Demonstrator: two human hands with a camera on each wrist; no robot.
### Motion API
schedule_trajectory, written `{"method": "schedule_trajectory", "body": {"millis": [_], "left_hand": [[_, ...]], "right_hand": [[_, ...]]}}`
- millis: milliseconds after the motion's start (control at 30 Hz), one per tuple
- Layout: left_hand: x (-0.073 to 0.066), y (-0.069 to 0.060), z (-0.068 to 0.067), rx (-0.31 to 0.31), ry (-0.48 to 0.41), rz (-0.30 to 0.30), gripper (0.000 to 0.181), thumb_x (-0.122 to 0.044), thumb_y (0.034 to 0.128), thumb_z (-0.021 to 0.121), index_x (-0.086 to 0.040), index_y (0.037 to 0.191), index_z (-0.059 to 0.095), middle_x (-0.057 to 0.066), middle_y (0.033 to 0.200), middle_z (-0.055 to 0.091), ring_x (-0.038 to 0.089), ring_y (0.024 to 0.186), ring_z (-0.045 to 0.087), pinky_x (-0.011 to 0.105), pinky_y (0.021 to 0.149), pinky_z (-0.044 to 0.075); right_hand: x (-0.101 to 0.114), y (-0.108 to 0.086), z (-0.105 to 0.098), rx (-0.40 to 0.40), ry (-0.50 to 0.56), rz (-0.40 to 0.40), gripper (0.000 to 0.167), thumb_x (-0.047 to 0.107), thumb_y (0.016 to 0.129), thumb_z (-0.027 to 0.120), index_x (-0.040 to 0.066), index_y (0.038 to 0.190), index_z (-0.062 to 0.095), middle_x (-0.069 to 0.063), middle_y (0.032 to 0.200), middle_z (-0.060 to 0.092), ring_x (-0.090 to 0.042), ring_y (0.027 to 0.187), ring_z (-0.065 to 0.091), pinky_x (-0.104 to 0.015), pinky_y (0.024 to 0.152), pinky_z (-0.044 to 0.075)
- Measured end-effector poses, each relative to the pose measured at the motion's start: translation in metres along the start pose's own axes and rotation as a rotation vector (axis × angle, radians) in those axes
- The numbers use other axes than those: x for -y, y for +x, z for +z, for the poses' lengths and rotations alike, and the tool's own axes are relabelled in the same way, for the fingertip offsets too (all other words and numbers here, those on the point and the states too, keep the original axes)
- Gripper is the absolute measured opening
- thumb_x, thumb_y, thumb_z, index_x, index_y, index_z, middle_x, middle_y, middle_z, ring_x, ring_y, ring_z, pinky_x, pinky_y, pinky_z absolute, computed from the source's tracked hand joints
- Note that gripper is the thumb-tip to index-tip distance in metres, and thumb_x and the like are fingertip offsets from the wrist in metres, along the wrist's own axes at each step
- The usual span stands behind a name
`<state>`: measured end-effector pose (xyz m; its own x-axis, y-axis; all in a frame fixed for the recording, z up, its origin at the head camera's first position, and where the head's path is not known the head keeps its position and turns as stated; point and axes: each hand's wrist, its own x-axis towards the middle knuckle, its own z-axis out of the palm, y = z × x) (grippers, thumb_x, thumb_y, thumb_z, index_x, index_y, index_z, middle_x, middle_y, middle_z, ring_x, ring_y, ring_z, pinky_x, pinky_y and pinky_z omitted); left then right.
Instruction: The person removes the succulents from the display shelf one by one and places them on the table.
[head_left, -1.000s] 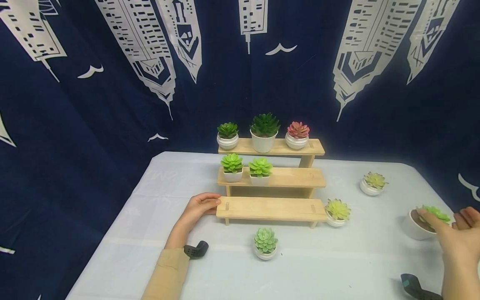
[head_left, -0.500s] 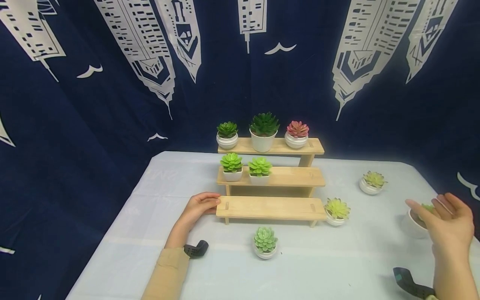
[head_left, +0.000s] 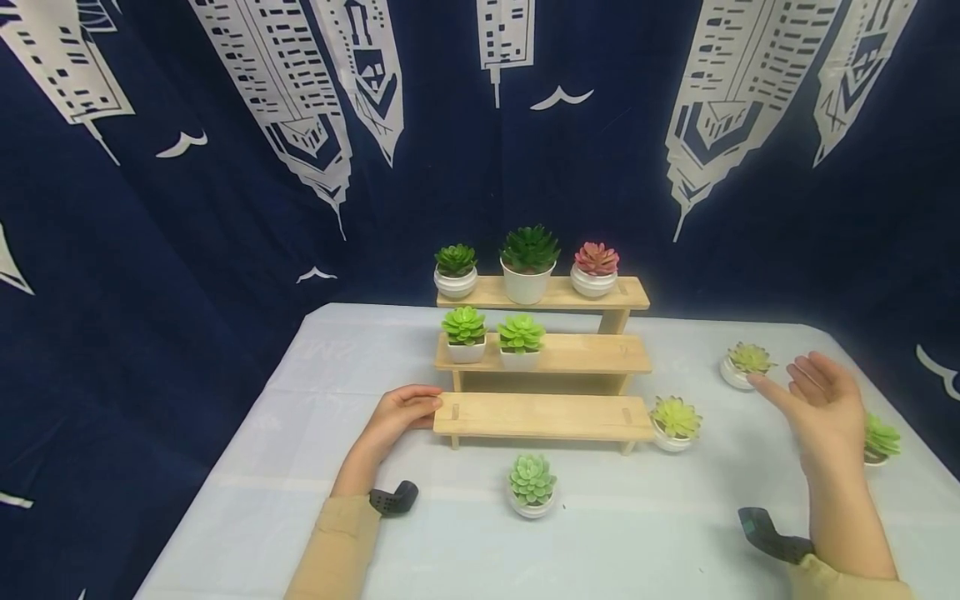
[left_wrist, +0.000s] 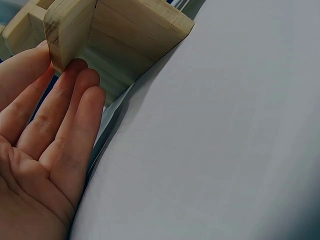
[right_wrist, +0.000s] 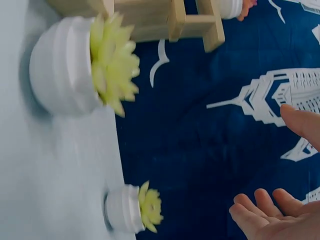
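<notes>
My left hand (head_left: 401, 410) pinches the left end of the bottom step of a three-tier wooden plant stand (head_left: 540, 414), thumb above and fingertips underneath; the left wrist view shows the board's edge (left_wrist: 70, 37) between them. My right hand (head_left: 821, 408) is above the table at the right, fingers spread and holding nothing. Nearest to it in the head view is a pale yellow-green potted succulent (head_left: 750, 360). Another green succulent (head_left: 879, 437) is partly hidden behind the right wrist. In the right wrist view, thumb and fingers are apart, with two potted succulents (right_wrist: 65, 65) at the left.
On the top tier stand a dark green succulent (head_left: 455, 262), a larger one (head_left: 527, 262) and a pink one (head_left: 595, 268). Two bright green succulents (head_left: 463, 329) occupy the middle tier. A yellow-green one (head_left: 675, 421) sits by the stand's right end, a pale green one (head_left: 531, 483) in front.
My right hand has left the potted succulent at the far right, moving left and slightly away from me, toward the back-right succulent. The left hand has stayed on the stand.
</notes>
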<state>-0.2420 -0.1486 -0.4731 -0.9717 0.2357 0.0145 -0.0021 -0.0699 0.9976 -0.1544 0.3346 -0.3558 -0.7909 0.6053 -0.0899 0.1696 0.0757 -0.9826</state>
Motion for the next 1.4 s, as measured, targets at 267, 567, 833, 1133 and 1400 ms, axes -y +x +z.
{"method": "schedule_trajectory", "body": {"millis": [267,567,833,1133,1400], "left_hand": [[0.000,-0.001,0.001,0.008,-0.005,0.041,0.034,-0.013,0.0829,0.072,0.005,0.111,0.064,0.010,0.097,0.068,0.018,0.083,0.067,0.034,0.075,0.058],[0.000,0.002,0.001,-0.011,0.007,-0.043,0.037,-0.009,0.0846,0.070,0.008,0.116,0.060,0.011,0.098,0.068,0.020,0.084,0.067,0.035,0.078,0.057],[0.000,0.002,0.000,-0.015,0.002,-0.046,0.036,-0.009,0.0839,0.070,0.007,0.114,0.061,0.011,0.099,0.067,0.021,0.085,0.067,0.037,0.079,0.057],[0.001,0.003,0.000,-0.015,-0.005,-0.046,0.035,-0.009,0.0834,0.070,0.007,0.114,0.062,0.011,0.099,0.067,0.020,0.086,0.066,0.036,0.078,0.057],[0.000,0.003,0.000,-0.013,0.005,-0.044,0.035,-0.009,0.0837,0.070,0.007,0.114,0.061,0.011,0.100,0.067,0.020,0.086,0.066,0.035,0.078,0.057]], "right_hand": [[0.003,-0.007,0.024,0.090,-0.116,-0.088,0.090,0.031,0.082,0.073,0.023,0.151,0.015,-0.002,0.154,0.021,-0.015,0.140,0.021,-0.028,0.112,0.024],[0.012,-0.013,0.055,0.168,-0.164,-0.192,0.089,0.029,0.084,0.072,0.013,0.151,0.015,-0.013,0.153,0.023,-0.024,0.138,0.027,-0.033,0.111,0.029],[0.000,0.003,0.088,0.300,-0.093,-0.305,0.088,0.025,0.079,0.077,0.008,0.148,0.024,-0.015,0.148,0.031,-0.022,0.134,0.034,-0.024,0.109,0.031],[0.027,-0.030,0.116,0.482,-0.077,-0.368,0.086,0.014,0.083,0.074,-0.005,0.145,0.018,-0.026,0.145,0.030,-0.036,0.134,0.031,-0.042,0.111,0.028],[0.029,-0.037,0.138,0.598,-0.090,-0.359,0.086,0.013,0.080,0.075,-0.003,0.145,0.021,-0.023,0.146,0.030,-0.034,0.134,0.032,-0.043,0.108,0.033]]}}
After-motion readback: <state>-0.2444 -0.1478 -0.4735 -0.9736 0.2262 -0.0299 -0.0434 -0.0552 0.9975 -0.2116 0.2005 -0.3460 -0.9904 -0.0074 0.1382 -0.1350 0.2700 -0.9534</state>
